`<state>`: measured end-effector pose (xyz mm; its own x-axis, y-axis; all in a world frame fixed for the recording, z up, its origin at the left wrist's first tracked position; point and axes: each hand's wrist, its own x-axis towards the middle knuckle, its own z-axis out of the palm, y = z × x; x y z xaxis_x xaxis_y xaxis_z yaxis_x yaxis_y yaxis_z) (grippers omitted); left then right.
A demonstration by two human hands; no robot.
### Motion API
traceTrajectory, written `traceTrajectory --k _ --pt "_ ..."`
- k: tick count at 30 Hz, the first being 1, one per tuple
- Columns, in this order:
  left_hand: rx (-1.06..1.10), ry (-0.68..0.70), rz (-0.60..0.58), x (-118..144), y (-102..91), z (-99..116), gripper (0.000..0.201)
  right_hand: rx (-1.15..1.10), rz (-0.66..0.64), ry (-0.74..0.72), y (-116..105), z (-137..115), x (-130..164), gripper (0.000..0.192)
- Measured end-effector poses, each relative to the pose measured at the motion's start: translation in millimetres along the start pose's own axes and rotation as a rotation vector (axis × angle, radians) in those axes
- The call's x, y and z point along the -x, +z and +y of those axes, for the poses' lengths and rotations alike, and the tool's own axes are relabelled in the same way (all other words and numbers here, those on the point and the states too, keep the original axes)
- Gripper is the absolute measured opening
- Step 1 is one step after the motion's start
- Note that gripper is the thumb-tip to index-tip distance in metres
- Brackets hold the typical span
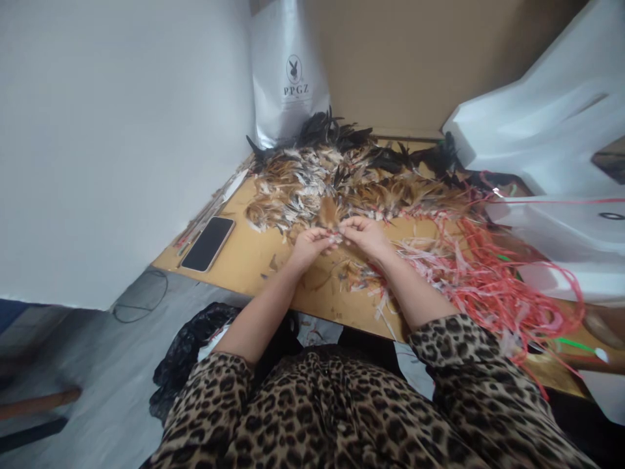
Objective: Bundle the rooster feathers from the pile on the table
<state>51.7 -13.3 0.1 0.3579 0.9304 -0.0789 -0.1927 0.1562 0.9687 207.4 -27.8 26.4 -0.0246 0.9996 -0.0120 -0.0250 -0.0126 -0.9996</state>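
Note:
My left hand [312,246] and my right hand [364,236] meet over the front middle of the table. Both pinch the lower end of a small brown feather bunch [329,212], whose tips point away from me. A bit of red shows at the fingertips, too small to make out. Just beyond my hands lies a wide pile of brown, white and black feathers [312,176]. Loose feather scraps [359,273] lie below my right hand. To the right of my right forearm is a tangle of pink-red string [498,280].
A phone [208,243] lies on the table [249,257] at the left, beside the white wall [97,143]. A white printed bag [290,78] stands at the back. White sheeting or sacks [541,124] rise at the right. A black plastic bag [195,345] is on the floor.

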Motion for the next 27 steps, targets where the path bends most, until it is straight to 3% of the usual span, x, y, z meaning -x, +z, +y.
traceTrajectory --k 9,13,19,23,27 --pt "-0.055 0.017 0.041 -5.5 2.2 -4.8 0.031 0.037 -0.065 0.053 -0.1 5.5 -0.9 0.027" --pt "-0.106 0.081 0.088 -5.5 2.6 -8.9 0.022 0.082 -0.033 -0.012 0.6 8.0 -2.3 0.027" --pt "-0.309 0.227 0.069 -1.2 2.7 -13.5 0.012 0.207 0.020 -0.064 -1.2 14.4 -4.6 0.022" --pt "-0.136 0.119 0.029 -1.3 2.1 -6.7 0.024 0.104 -0.021 -0.018 -3.5 13.9 -4.5 0.023" --pt "-0.011 0.097 0.036 -2.2 -0.4 0.3 0.033 -0.001 -0.087 0.023 0.4 10.1 -1.7 0.024"
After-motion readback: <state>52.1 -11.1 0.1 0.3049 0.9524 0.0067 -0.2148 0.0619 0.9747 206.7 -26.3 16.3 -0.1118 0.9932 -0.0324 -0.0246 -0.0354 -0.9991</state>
